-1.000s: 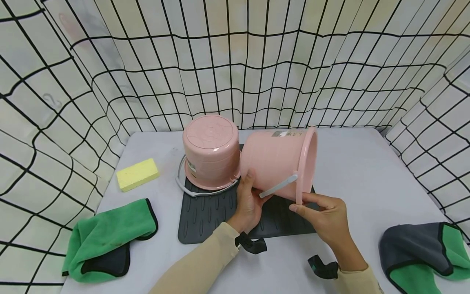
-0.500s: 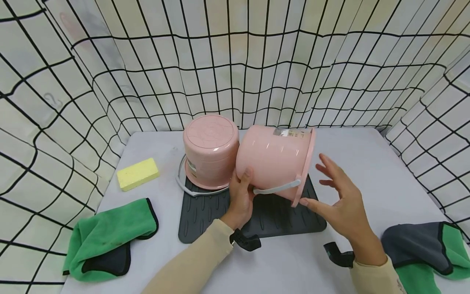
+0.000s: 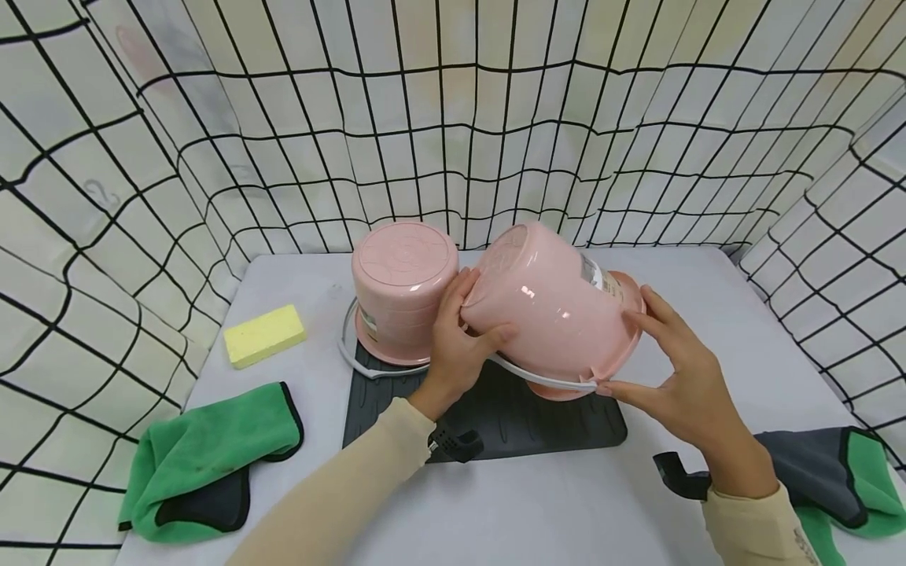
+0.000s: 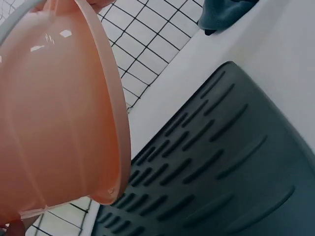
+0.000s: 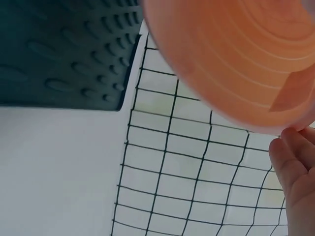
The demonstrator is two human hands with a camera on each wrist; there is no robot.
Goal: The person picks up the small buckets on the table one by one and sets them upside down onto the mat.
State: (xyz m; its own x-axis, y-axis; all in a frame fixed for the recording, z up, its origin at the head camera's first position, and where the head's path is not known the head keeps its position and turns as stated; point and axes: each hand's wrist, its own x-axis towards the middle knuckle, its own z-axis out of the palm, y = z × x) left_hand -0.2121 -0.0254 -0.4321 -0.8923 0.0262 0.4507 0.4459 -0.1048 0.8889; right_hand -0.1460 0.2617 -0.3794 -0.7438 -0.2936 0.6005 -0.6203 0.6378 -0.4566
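A pink bucket (image 3: 559,314) is held tilted above the dark ribbed mat (image 3: 510,428), its base up to the left and its mouth facing down to the right. My left hand (image 3: 453,346) grips it near the base, thumb on the near side. At the rim, my right hand (image 3: 686,385) pinches the edge, its thumb by the end of the grey handle (image 3: 534,378). The right wrist view looks into the bucket's ringed inside (image 5: 236,59), with fingertips at the lip. A second pink bucket (image 3: 403,291) stands upside down on the mat, just left of my left hand.
On the left of the white table (image 3: 538,511) lie a yellow sponge (image 3: 265,336) and a folded green and dark grey cloth (image 3: 212,460). Another such cloth (image 3: 814,464) lies at the right, partly behind my right forearm. Black wire mesh (image 3: 524,141) surrounds the back and sides.
The held bucket has turned, its base rising and its mouth tipping downward to the right. My right hand came off the rim, moved right, and took hold again. My left hand slid up the base.
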